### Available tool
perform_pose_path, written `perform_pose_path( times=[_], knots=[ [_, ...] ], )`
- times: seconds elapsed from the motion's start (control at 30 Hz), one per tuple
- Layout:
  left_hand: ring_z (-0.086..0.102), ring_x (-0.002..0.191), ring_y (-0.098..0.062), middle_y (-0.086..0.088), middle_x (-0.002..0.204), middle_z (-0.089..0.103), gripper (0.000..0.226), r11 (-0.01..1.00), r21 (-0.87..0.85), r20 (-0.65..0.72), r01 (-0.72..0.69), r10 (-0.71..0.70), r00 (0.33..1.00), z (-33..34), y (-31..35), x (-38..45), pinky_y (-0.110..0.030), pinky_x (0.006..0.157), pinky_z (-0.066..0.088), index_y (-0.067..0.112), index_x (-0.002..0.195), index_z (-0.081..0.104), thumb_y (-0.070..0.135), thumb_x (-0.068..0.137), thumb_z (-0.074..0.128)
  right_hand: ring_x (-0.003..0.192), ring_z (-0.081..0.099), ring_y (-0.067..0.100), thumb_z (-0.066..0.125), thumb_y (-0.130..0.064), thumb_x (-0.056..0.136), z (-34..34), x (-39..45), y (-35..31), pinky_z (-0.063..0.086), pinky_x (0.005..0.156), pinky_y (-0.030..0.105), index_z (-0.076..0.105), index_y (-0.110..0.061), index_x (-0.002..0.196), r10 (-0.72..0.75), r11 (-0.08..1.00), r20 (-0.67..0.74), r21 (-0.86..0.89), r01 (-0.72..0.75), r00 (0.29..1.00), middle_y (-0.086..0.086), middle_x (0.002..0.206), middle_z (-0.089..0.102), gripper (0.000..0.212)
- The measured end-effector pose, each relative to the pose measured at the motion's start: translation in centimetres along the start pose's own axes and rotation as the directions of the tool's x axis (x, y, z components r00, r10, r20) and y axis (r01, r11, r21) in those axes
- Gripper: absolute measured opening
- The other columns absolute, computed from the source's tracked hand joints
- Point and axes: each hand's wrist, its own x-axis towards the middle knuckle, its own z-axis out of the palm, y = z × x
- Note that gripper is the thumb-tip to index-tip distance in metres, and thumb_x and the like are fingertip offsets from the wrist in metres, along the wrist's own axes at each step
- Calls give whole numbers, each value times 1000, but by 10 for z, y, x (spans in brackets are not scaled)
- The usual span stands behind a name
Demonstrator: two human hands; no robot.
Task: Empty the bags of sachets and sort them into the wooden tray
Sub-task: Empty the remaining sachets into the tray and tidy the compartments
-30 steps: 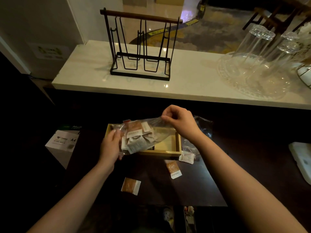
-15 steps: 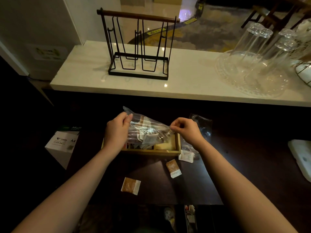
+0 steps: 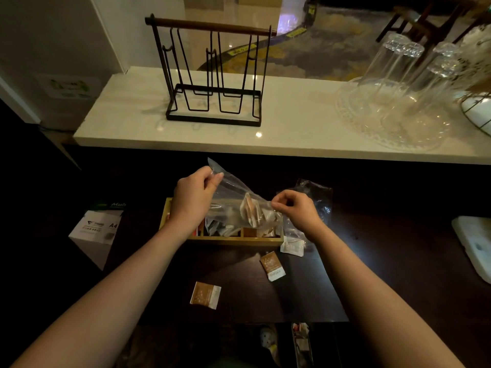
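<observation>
A clear plastic bag [image 3: 233, 197] hangs tilted over the wooden tray [image 3: 233, 240]. My left hand [image 3: 192, 197] pinches its raised far corner. My right hand [image 3: 297, 212] pinches the lower end, where several sachets [image 3: 252, 212] bunch together above the tray's right compartment. More sachets lie in the tray, partly hidden by the bag and my left hand. Three loose sachets lie on the dark table: a brown one [image 3: 205, 295] near me, another brown one [image 3: 272, 265], and a white one [image 3: 292, 247] by the tray's right corner.
A second crumpled clear bag [image 3: 317, 197] lies behind my right hand. A white A4 paper box [image 3: 97, 229] stands at the left, a white object [image 3: 475, 245] at the right edge. The marble counter behind carries a black wire rack [image 3: 212, 75] and upturned glasses [image 3: 393, 86].
My left hand has gone from the bag's low left end up to its far corner and lifted it, while my right hand dropped; the sachets slid to the right end over the tray.
</observation>
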Motion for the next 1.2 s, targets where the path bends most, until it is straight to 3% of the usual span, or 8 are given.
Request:
perform_pose_path(
  times=[0.1, 0.27, 0.43, 0.87, 1.0, 1.2],
  knots=[
    [42, 49, -8, 6, 54, 43, 34, 1000, 1, 2, -5, 5, 1000, 0, 3, 2, -24, 45, 29, 17, 66, 46, 33, 95, 52, 65, 55, 6, 72, -16, 82, 0, 1, 2, 47, 65, 22, 70, -18, 80, 7, 1000, -8, 29, -7, 1000, 0, 73, 64, 4],
    [41, 48, -7, 7, 53, 42, 35, 1000, 9, 2, -9, 9, 1000, -1, 7, 6, -25, 45, 27, 19, 64, 43, 34, 95, 53, 66, 55, 10, 71, -16, 83, -1, 4, 3, 50, 70, 35, 69, -19, 80, 14, 998, -7, 53, -14, 1000, -3, 71, 61, 5],
    [44, 50, -8, 8, 54, 43, 37, 999, 22, 7, -39, 39, 999, -3, 15, 8, -24, 46, 29, 27, 62, 37, 35, 95, 53, 63, 53, 8, 70, -17, 83, -2, 3, 3, 48, 67, 29, 69, -21, 80, 2, 997, 0, 77, -2, 1000, -5, 69, 59, 6],
    [53, 55, -13, 4, 60, 51, 28, 959, 92, 51, -270, 266, 963, -7, 45, 9, -26, 48, 36, 20, 72, 45, 37, 94, 52, 64, 54, 12, 66, -9, 85, 2, 0, 10, 49, 66, 34, 66, -26, 79, -13, 991, -57, 134, 21, 998, -2, 68, 59, 18],
    [43, 50, -5, 10, 55, 42, 31, 932, 139, 19, -334, 335, 942, -9, 54, 9, -20, 46, 26, 23, 69, 40, 38, 92, 54, 63, 55, 12, 66, -10, 86, 2, -2, 11, 49, 63, 32, 67, -26, 82, -37, 984, -71, 173, 48, 997, 1, 69, 60, 17],
    [41, 48, -7, 10, 52, 37, 33, 925, 163, 12, -344, 347, 938, -7, 53, 10, -23, 46, 24, 22, 69, 38, 37, 92, 55, 60, 55, 7, 65, -10, 87, 3, -2, 16, 48, 61, 25, 67, -26, 82, -31, 981, -80, 188, 45, 996, -1, 68, 62, 17]
  ],
)
